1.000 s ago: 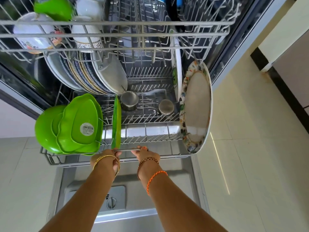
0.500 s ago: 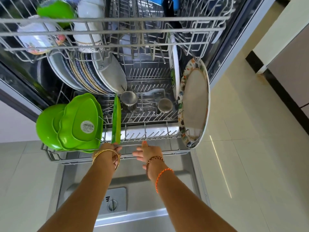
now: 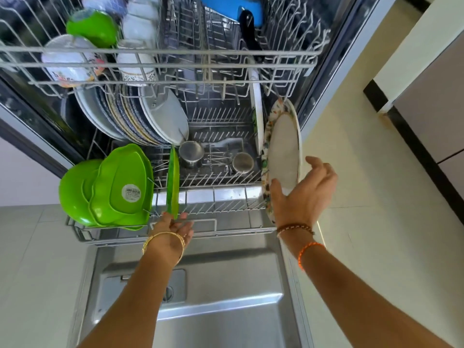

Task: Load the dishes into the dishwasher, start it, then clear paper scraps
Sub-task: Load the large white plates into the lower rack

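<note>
The dishwasher's lower rack [image 3: 226, 229] is pulled out over the open door [image 3: 213, 322]. A large flower-rimmed plate [image 3: 283, 146] stands on edge at the rack's right end. My right hand [image 3: 306, 194] grips its lower rim, thumb on the face and fingers behind. A thin green plate [image 3: 173, 182] stands on edge near the front rail. My left hand [image 3: 170, 232] pinches its bottom edge between thumb and fingers. Green bowls [image 3: 113, 187] sit at the front left, and a row of plates [image 3: 140, 116] stands behind them.
Two steel cups [image 3: 191, 153] [image 3: 243, 162] stand mid-rack. The upper rack [image 3: 200, 54] overhangs, holding a green bowl [image 3: 93, 26], white cups and a blue item [image 3: 226, 6]. Cream floor tiles [image 3: 376, 222] lie to the right, with a cabinet [image 3: 426, 96] beyond them.
My right hand left the front rail, moved right and took hold of the flowered plate's lower rim. My left hand stayed at the green plate's bottom edge.
</note>
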Motion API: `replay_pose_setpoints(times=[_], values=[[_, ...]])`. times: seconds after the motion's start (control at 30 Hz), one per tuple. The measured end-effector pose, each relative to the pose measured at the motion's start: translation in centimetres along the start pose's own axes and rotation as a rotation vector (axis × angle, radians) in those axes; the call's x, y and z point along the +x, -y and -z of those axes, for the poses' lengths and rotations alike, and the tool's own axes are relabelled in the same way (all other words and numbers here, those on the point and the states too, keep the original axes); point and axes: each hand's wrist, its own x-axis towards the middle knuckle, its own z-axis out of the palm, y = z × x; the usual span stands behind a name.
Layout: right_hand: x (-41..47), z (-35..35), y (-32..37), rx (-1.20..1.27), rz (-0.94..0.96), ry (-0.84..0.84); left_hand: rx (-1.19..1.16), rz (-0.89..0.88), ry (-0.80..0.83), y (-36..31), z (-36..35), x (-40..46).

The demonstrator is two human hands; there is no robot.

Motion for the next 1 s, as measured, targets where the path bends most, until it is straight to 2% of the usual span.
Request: replay_pose_setpoints(times=[0.1,0.2,0.37,0.57,0.77,1.0], values=[[1.2,1.1,-0.9,-0.016,-0.194,0.200,-0.102,0.019,-0.038,1.4,0.4,-0.4],[1.2,1.6,-1.5,0.011,-0.283,0.289,-0.093,0.027,-0.042,2.4,1.1,-1.3],[-0.6,3.8,-1.6,-0.155,-0.361,0.403,-0.062,0.067,-0.078,4.1,3.6,-3.4],[-3.4,7.6,-2.5,-0.200,-0.375,0.357,-0.106,0.168,-0.109,5.6,5.9,-7.3],[-6.2,10.9,-3.0,-0.174,-0.293,0.320,0.080,0.249,-0.161,7.1,8.2,-9.7],[-6.5,13.0,-2.5,-0.065,-0.204,0.045,0.232,0.249,-0.177,7.5,8.7,-11.4]])
